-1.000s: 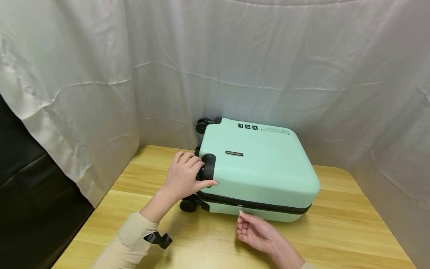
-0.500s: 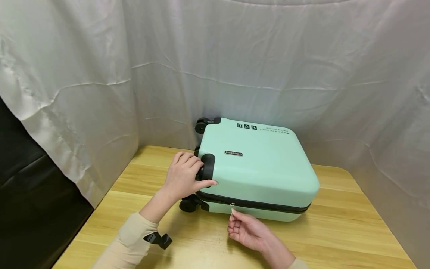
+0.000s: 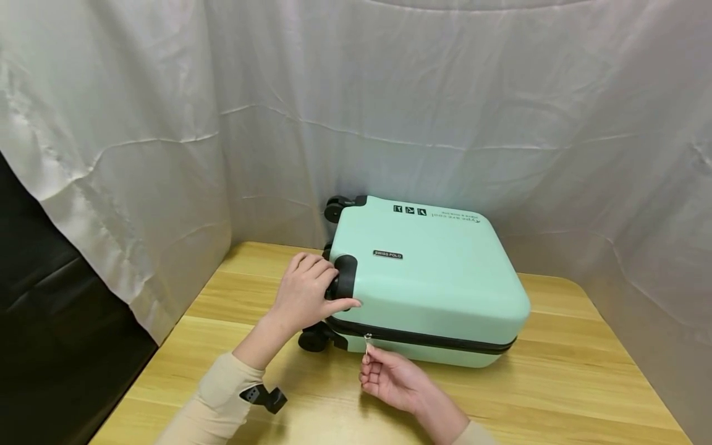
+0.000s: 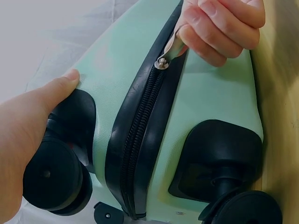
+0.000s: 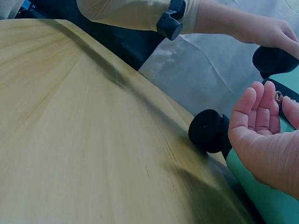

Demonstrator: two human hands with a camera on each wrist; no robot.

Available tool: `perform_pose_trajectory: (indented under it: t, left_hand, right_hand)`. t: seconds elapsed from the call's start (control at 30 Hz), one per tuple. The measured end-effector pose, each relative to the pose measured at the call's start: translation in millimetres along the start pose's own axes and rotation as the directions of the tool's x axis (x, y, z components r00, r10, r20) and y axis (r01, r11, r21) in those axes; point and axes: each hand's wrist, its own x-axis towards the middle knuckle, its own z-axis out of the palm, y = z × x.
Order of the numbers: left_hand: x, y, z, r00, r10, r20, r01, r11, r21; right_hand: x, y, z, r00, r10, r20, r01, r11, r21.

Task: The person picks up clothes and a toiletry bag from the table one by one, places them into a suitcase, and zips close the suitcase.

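A mint-green hard-shell suitcase (image 3: 434, 259) lies flat, its wheeled end to the left. My left hand (image 3: 306, 290) grips its near left upper corner, fingers bent over the black wheel (image 4: 53, 172) there and thumb along the shell. On the suitcase's near side, my right hand (image 3: 392, 377) pinches the metal zipper pull (image 4: 175, 46) between thumb and forefinger, the other fingers curled. The slider sits on the black zipper (image 4: 138, 135), close to the left corner. In the left wrist view, dark teeth run from the slider toward the wheel end. The right wrist view shows the right palm upturned.
Beneath the suitcase is a wooden table (image 3: 584, 364). Pale grey curtains (image 3: 445, 93) hang behind and at both sides, the rear one close to the suitcase. Black cloth (image 3: 50, 309) hangs at the left. A lower wheel (image 3: 313, 338) juts out near the left forearm.
My right hand has slid the zipper pull leftward along the near side, toward the wheels. The left hand and the suitcase have stayed in place.
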Motion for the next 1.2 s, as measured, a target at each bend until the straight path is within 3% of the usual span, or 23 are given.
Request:
perform_pose_trajectory:
  t: [0.67,0.8,1.0,1.2]
  left_hand:
    - [-2.1,1.3,0.8,1.0,-0.008,0.0,0.008,0.998,-0.063]
    - [-1.8,0.3,-1.4,0.999,-0.021,0.031,0.023,0.997,-0.073]
    - [-7.1,-1.3,-6.6,0.99,-0.092,0.11,0.105,0.988,-0.117]
    - [-14.5,-4.5,-10.8,0.99,-0.138,0.034,0.142,0.97,-0.197]
  right_hand:
    - [19,7,16.9,1.0,-0.011,-0.014,0.011,1.0,-0.01]
    - [18,5,18.1,0.999,-0.019,-0.031,0.018,0.999,-0.033]
    - [14,1,20.6,0.999,-0.022,-0.028,0.019,0.994,-0.105]
    - [7,-1,21.0,0.999,-0.044,-0.007,0.042,0.977,-0.208]
